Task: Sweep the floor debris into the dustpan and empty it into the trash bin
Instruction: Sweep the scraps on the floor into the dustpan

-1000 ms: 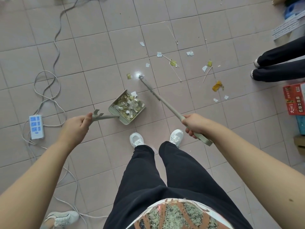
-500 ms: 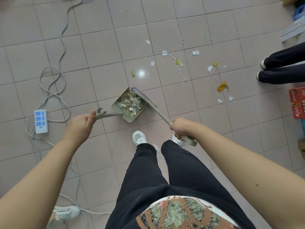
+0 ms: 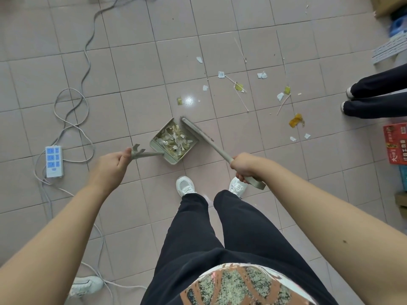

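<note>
A grey-green dustpan (image 3: 159, 143) lies on the tiled floor in front of my feet, holding several paper scraps. My left hand (image 3: 111, 166) grips its long handle (image 3: 147, 154) near the forked end. My right hand (image 3: 242, 164) grips the handle of a matching broom (image 3: 207, 139), whose head rests at the pan's open right edge. Loose debris (image 3: 239, 86) lies scattered beyond: white paper bits, thin sticks, yellow wrappers and an orange wrapper (image 3: 296, 121). No trash bin is in view.
A white power strip (image 3: 53, 161) with looping grey cables (image 3: 72, 106) lies on the left. Another person's legs and shoes (image 3: 370, 97) stand at the right edge, beside a red box (image 3: 395, 142). A white shoe (image 3: 84, 286) shows at bottom left.
The broom head has been drawn back from the floor spot beyond the pan to the pan's open edge. The dustpan and my left hand have stayed about where they were.
</note>
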